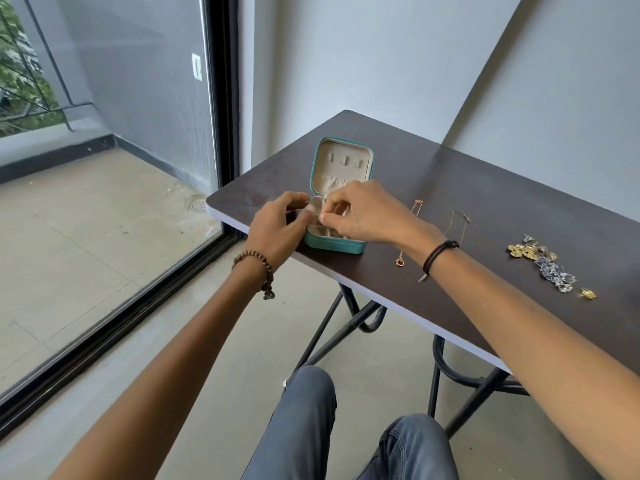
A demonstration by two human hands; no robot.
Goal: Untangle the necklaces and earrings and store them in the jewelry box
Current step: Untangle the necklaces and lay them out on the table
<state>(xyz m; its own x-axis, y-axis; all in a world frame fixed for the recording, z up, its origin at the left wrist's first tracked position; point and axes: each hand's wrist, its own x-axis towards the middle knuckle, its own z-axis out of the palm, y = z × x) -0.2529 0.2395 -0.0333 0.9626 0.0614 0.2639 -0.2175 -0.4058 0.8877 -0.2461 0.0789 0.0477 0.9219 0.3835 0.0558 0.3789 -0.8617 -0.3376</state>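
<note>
We count one jewelry box (335, 244), two necklaces (400, 261) (467, 218), two hands (277, 226) (363, 216), two wristbands (254, 259) (437, 255) and one table (485, 188); the earrings (550, 268) lie heaped, too tangled to count.

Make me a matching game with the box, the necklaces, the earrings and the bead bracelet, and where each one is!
1 box
2 necklaces
3 earrings
4 bead bracelet

A on the left wrist
B heaped near the right end of the table
C open, near the table's left end
D laid out between box and earrings

Pairs: 1-C, 2-D, 3-B, 4-A
</note>
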